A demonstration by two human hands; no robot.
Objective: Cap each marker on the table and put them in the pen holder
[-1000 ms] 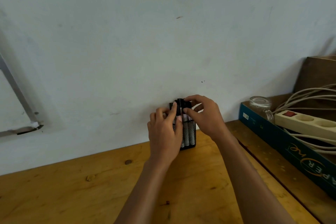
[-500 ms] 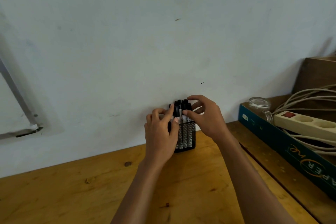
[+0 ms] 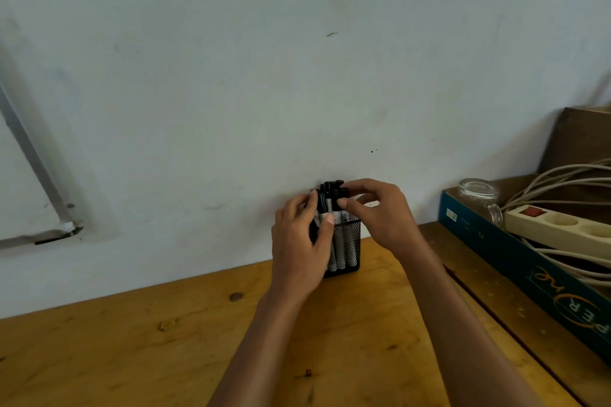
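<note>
A black mesh pen holder stands on the wooden table against the wall. Several white markers with black caps stand upright in it. My left hand wraps round the holder's left side, its thumb on the front rim. My right hand is at the top right, thumb and forefinger pinching the black cap of one marker that stands in the holder. No loose marker shows on the table.
A dark blue cardboard box lies at the right with a cream power strip, coiled cables and a glass jar. A brown box stands behind it. The pale wall is directly behind the holder.
The holder and markers have settled lower onto the table. My left hand has slid down round the holder's side. My right hand stays at the marker caps.
</note>
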